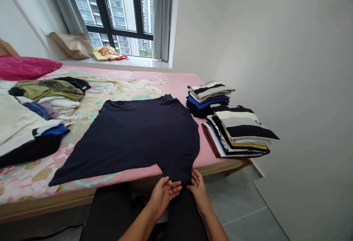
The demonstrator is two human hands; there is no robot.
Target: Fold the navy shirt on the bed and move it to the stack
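A dark navy T-shirt lies spread flat on the bed, its near sleeve hanging over the bed's front edge towards my lap. At the sleeve's end, my left hand holds the left corner of the hem, with fingers curled and palm turned up. The right corner of the same hem is between the thumb and fingers of my right hand. Parts of the fingertips are hidden by the dark cloth against my dark trousers.
Two stacks of folded clothes, a rear stack and a nearer stack, stand at the bed's right side. A loose heap of clothes lies at left. The wooden bed edge runs before my knees. A paper bag sits on the windowsill.
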